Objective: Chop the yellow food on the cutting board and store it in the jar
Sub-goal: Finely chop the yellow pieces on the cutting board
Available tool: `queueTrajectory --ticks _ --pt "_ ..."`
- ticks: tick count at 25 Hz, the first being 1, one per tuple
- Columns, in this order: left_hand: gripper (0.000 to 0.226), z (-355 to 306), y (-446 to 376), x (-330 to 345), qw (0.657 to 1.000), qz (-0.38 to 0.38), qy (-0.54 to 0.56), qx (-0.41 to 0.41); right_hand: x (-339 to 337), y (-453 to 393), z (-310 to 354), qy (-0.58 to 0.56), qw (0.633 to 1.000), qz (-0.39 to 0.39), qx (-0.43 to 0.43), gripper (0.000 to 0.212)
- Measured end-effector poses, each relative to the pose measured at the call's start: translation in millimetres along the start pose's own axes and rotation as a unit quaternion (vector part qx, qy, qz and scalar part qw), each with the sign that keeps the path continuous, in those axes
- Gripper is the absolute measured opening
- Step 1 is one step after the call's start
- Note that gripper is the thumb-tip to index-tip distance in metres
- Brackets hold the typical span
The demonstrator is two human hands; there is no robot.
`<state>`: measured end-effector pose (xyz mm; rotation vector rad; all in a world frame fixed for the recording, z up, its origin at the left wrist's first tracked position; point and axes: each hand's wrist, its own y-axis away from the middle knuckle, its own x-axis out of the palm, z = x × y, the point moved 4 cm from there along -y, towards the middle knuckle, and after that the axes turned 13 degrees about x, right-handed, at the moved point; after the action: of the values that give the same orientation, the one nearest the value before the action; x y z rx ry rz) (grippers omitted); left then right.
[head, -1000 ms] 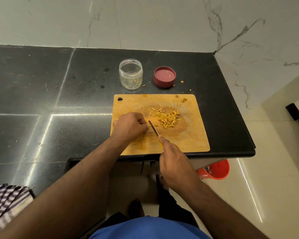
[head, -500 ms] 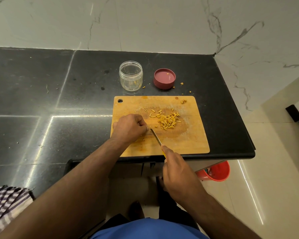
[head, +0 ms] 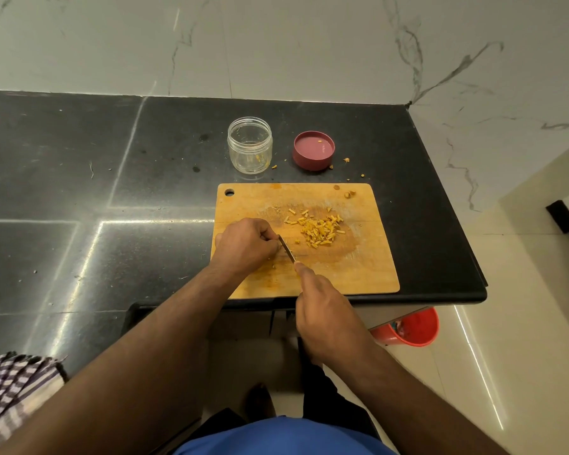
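Observation:
A wooden cutting board lies near the counter's front right corner. A pile of chopped yellow food sits at its centre. My left hand is curled on the board's left part, its fingertips pinching something hidden beside the blade. My right hand grips the handle of a small knife, whose blade points up-left against my left fingers. Behind the board stand an open clear jar and its red lid, lying upside down.
Yellow crumbs dot the black counter by the lid and the board's far right corner. A marble wall rises behind. The counter drops off to tiled floor on the right, where a red bucket stands. A checked cloth hangs at the lower left.
The knife blade has slid left and toward my left fingertips, and my right hand has drawn back toward me. My left hand stays put.

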<state>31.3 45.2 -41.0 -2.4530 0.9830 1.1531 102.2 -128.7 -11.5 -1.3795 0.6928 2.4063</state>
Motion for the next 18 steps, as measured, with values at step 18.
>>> queueTrajectory --ticks 18 --pt "0.02 -2.4 0.9 -0.9 1.0 -0.01 -0.006 -0.003 -1.2 -0.4 -0.4 -0.033 0.999 -0.01 0.023 0.051"
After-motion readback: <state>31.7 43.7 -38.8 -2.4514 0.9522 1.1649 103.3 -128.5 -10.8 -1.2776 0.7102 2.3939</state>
